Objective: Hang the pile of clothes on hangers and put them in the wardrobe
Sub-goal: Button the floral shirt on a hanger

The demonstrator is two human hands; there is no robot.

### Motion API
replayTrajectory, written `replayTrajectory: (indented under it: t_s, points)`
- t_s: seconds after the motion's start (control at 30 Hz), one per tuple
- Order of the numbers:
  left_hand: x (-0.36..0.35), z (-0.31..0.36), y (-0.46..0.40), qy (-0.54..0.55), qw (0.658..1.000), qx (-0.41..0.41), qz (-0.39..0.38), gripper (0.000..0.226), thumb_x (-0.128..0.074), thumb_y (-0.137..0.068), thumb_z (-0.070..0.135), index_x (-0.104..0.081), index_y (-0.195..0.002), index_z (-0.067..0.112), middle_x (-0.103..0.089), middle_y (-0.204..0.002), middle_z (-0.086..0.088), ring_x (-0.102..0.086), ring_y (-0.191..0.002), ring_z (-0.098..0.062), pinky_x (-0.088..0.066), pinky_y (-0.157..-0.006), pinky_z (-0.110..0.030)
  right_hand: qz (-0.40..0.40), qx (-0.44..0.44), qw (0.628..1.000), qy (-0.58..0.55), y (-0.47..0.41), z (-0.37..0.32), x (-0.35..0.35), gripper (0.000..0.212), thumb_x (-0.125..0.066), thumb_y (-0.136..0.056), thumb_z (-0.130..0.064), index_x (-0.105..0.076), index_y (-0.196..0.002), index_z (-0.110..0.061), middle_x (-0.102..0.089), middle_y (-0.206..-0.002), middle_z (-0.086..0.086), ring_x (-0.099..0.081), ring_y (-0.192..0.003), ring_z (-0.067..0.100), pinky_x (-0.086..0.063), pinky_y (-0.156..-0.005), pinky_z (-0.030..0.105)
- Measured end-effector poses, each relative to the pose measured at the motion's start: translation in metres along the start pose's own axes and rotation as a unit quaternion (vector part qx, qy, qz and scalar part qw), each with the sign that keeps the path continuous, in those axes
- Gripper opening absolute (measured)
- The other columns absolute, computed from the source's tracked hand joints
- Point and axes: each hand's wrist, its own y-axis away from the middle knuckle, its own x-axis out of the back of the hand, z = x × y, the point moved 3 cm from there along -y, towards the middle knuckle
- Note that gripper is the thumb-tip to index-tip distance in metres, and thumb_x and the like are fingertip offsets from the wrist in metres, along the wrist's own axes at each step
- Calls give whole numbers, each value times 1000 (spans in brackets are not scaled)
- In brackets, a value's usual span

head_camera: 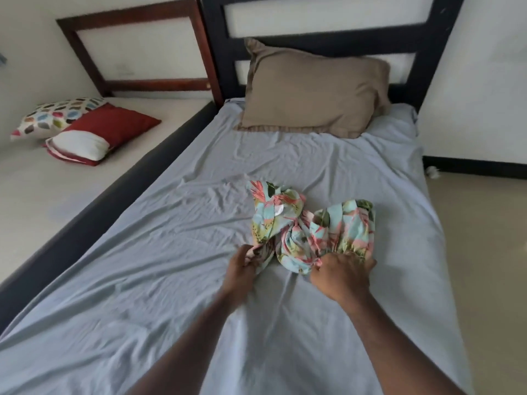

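I stand at the near end of the bed (176, 252), which is covered by a pale blue sheet and runs away from me to a dark headboard (328, 41) at the far end. A second bed (42, 195) lies at the left, beside the first one.

On my bed there is one brown pillow (310, 89) at the far end. On the left bed I count three cushions: a spotted cushion (57, 115), a red cushion (114, 124) and a white cushion (82, 145), all close together.

The thing of the task is one floral garment (308, 223), crumpled, in the middle of my bed, a little to the right. I see only this one piece of clothing, no pile. I see no hanger and no wardrobe in this view.

The garment lies straight in front of my hands, on their far side, and its near edge is in them. Its long axis goes about from left to right, with two bunched parts rising toward the far side. Both hands are at the same distance from it, because both touch it.

My left hand (242, 266) pinches the near left corner of the cloth between the curled fingers. My right hand (342, 273) grips the gathered edge on the near right, fingers curled over the fabric.

I judge that the next move is to lift the garment and pull the two hands apart, so it opens and I can find the neck. A hanger must be brought from somewhere outside this view.
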Motion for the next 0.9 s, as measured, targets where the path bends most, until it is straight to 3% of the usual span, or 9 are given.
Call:
replayTrajectory:
  t_s: [0.17, 0.27, 0.33, 0.4, 0.53, 0.6, 0.67, 0.77, 0.9]
  points:
    - [0, 21, 89, 72, 989, -112, -60, 21, -57, -97, -1, -65, -108, 15, -69, -97, -1, -64, -90, -7, -50, -77, -24, 87, 103, 990, 49, 68, -23, -9, 105, -75, -61, -55, -25, -151, -36, -28, -157, 1, -42, -135, 31, -34, -100, 62]
    - [6, 62, 119, 66, 968, -210, -122, 21, -65, -98, 16, -64, -119, 14, -70, -107, 4, -65, -100, -13, -51, -85, -25, 204, 239, 943, -111, 93, -46, 0, 70, -70, -79, -44, -46, -143, -30, -53, -145, -4, -59, -122, 22, -48, -93, 49]
    - [20, 87, 125, 60, 955, -258, -132, 29, -64, -96, 35, -68, -116, 14, -71, -110, -1, -65, -106, -20, -51, -88, -31, 172, 275, 900, -290, 98, -54, 22, 49, -67, -88, -25, -59, -135, -26, -70, -122, -4, -68, -108, 14, -54, -90, 33]
    - [40, 103, 122, 83, 953, -278, -91, 31, -65, -92, 37, -70, -109, 12, -71, -108, 0, -66, -103, -15, -53, -85, -32, 135, 266, 880, -369, 102, -60, 50, 44, -69, -86, -14, -67, -129, -23, -74, -113, -4, -69, -103, 7, -55, -87, 22]
    - [59, 113, 106, 18, 957, -287, -23, 60, -81, -70, 43, -53, -121, 29, -57, -118, 15, -56, -110, -9, -53, -84, -34, 122, 185, 840, -495, 100, -63, 106, 22, -62, -95, -15, -77, -91, -30, -76, -87, 8, -70, -81, 13, -52, -72, 32]
    - [57, 123, 97, -91, 944, -317, -11, 61, -81, -67, 49, -54, -120, 40, -59, -121, 17, -56, -113, -11, -47, -90, -34, 148, 167, 821, -525, 107, -62, 144, 23, -67, -96, -27, -70, -76, -14, -69, -72, 14, -66, -69, 20, -49, -65, 36]
    - [54, 139, 93, -105, 943, -314, -32, 39, -78, -72, 46, -62, -107, 42, -66, -109, 18, -60, -103, -5, -44, -87, -31, 178, 175, 813, -525, 116, -61, 182, 33, -69, -95, -28, -61, -66, -14, -58, -57, -5, -55, -56, 8, -42, -59, 27]
    - [49, 158, 89, -90, 943, -317, -42, 5, -74, -85, 24, -71, -88, 22, -70, -87, 7, -63, -83, -9, -43, -76, -29, 188, 184, 837, -480, 127, -54, 225, 29, -66, -96, -42, -71, -81, -18, -67, -67, -13, -62, -66, 3, -47, -66, 25]
    - [52, 174, 96, -143, 970, -168, 99, 34, -72, -87, 45, -62, -87, 12, -58, -80, 1, -56, -75, -22, -43, -65, -33, 262, 114, 853, -438, 136, -31, 240, 30, -62, -96, -46, -72, -88, -19, -74, -80, -2, -69, -78, 14, -51, -71, 31]
